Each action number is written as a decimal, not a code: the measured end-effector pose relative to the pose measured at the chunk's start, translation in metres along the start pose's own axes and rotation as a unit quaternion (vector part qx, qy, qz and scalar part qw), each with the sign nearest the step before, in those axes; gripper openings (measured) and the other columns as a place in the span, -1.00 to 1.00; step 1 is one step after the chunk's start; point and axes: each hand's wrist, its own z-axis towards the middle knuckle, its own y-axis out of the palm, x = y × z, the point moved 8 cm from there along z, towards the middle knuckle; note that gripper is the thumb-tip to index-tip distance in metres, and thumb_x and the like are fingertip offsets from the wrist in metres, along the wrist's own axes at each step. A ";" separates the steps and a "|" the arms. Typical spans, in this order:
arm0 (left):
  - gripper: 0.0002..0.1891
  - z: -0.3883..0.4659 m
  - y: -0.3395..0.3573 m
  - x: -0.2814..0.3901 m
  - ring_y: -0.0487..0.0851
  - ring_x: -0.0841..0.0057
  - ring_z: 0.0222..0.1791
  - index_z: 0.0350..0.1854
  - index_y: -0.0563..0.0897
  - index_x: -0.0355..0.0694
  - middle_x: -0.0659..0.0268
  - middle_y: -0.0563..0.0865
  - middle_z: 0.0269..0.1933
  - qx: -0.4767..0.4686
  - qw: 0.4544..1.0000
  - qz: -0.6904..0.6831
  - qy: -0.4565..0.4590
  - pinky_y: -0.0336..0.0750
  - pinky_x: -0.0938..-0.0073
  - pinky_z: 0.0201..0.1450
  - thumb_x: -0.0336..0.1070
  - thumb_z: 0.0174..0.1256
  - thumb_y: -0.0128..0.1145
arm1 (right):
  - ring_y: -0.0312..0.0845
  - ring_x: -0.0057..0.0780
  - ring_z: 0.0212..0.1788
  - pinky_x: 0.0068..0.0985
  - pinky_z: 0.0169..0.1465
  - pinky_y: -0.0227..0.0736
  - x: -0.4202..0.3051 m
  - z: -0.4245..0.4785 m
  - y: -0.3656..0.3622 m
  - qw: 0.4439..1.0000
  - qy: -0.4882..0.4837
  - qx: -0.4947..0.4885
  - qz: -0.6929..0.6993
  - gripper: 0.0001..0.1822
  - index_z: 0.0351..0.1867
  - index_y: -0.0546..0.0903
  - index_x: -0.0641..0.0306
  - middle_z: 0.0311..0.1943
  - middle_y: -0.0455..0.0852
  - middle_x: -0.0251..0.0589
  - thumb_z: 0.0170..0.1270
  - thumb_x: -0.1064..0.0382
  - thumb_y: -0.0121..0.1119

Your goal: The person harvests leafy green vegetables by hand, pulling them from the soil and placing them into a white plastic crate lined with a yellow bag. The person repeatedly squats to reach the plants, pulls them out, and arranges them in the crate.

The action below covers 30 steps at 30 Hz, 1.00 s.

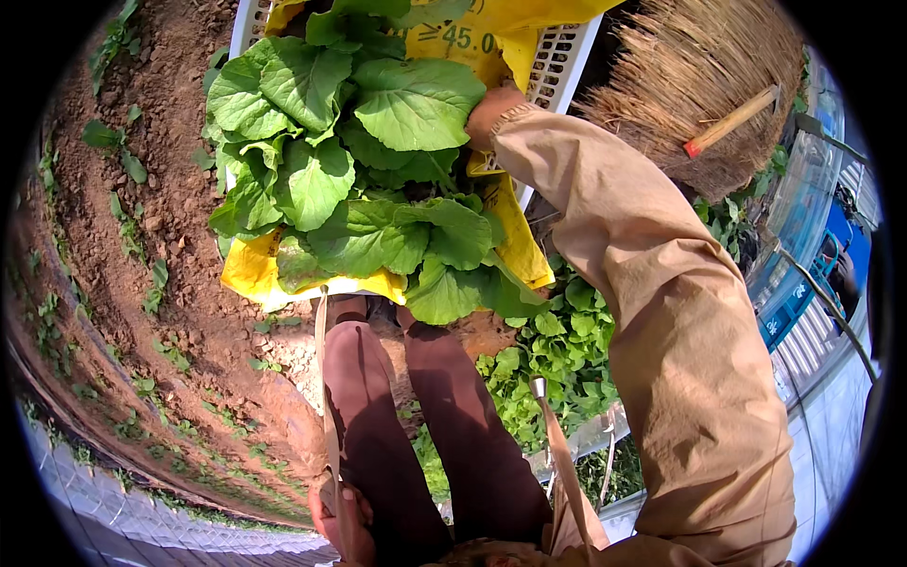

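Large leafy greens (pixel 333 177) fill a white slatted plastic crate (pixel 572 64) in front of me. A yellow printed plastic sack (pixel 524 230) lines it and folds over its rim. My right hand (pixel 489 117) reaches in at the crate's right side, against a broad leaf. Its fingers are hidden by leaf and sack, so a grip cannot be made out. Low beside my thigh is my left hand (pixel 344 517), fingers curled. A tan drawstring (pixel 324 368) of my jacket passes over that hand; whether it is held is unclear.
To the right of the crate lies a bundle of straw (pixel 680 92) with a red-tipped wooden handle (pixel 733 120) on it. Seedlings (pixel 127 227) grow in the brown soil at left. Dense low greens (pixel 560 340) stand beside my legs. Clear plastic sheeting (pixel 793 191) borders the right.
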 end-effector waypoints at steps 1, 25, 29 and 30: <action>-0.87 0.001 0.001 0.002 0.37 0.66 -0.75 -0.19 0.40 -0.20 0.33 0.51 -0.50 -0.004 1.000 0.003 0.004 0.20 0.66 -0.76 -0.37 0.29 0.05 | 0.47 -0.10 0.17 -0.23 0.27 0.32 0.006 0.009 0.020 0.996 0.012 0.014 0.089 -0.53 0.12 0.58 0.16 0.11 0.58 -0.03 0.20 0.05 0.08; -0.87 -0.024 0.001 0.014 0.40 0.69 -0.67 -0.18 0.40 -0.12 0.39 0.50 -0.46 0.005 0.996 -0.043 0.077 0.25 0.71 -0.68 -0.37 0.32 0.09 | 0.36 -0.11 0.23 -0.15 0.24 0.30 -0.003 -0.202 -0.008 0.905 -0.032 0.366 0.213 -0.57 0.01 0.51 0.25 0.15 0.45 -0.08 0.02 0.43 0.17; -0.89 -0.046 0.021 0.031 0.42 0.62 -0.67 -0.22 0.42 -0.13 0.38 0.51 -0.46 -0.115 0.980 -0.114 0.114 0.25 0.63 -0.70 -0.36 0.33 0.08 | 0.45 -0.11 0.08 -0.24 0.10 0.39 -0.005 -0.317 0.064 0.795 -0.004 0.397 0.458 -0.62 -0.08 0.53 0.25 -0.09 0.54 -0.11 -0.02 0.44 0.20; -0.88 -0.052 0.030 0.034 0.41 0.62 -0.68 -0.22 0.41 -0.12 0.37 0.51 -0.45 -0.153 0.977 -0.096 0.113 0.25 0.64 -0.71 -0.34 0.32 0.10 | 0.48 -0.07 0.03 -0.24 0.06 0.42 -0.007 -0.343 0.104 0.770 0.057 0.357 0.526 -0.64 -0.09 0.53 0.26 -0.12 0.57 -0.07 -0.01 0.46 0.17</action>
